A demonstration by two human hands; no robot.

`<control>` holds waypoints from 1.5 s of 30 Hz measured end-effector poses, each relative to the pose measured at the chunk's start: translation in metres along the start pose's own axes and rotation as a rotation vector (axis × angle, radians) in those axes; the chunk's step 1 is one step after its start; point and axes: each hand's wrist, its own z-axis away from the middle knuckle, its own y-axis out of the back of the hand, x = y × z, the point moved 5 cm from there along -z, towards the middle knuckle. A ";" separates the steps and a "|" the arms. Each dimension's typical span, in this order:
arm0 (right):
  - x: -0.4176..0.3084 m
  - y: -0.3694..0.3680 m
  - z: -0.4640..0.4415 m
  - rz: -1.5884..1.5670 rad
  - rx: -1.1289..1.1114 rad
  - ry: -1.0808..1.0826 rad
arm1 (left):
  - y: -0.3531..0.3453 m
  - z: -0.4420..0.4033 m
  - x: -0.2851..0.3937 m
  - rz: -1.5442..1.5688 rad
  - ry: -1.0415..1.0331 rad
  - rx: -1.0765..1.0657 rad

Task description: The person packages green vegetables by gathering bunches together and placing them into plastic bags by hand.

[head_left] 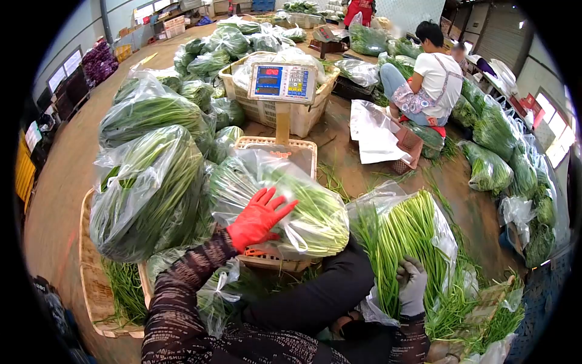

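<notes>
My left hand, in a red glove, has its fingers spread over a clear bag of green stalks. That bag lies on an orange-and-white crate at the scale, whose display is lit in red and blue. My right hand, in a grey glove, rests against a loose bundle of long green stalks on an open plastic bag. Its fingers are curled against the stalks; whether they grip any is unclear.
Filled bags are piled at the left above a wooden-coloured crate. A large basket stands behind the display. A person in a white shirt sits at the upper right, near more bagged greens.
</notes>
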 end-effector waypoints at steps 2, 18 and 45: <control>0.010 0.003 0.003 -0.157 -0.063 -0.080 | -0.042 0.001 -0.012 0.123 0.113 -0.172; 0.007 0.001 0.039 -0.030 -0.028 -0.086 | 0.248 -0.183 0.164 1.547 -0.399 0.652; 0.035 -0.002 0.063 0.142 -0.217 -0.421 | 0.214 -0.081 -0.283 -0.300 0.731 0.451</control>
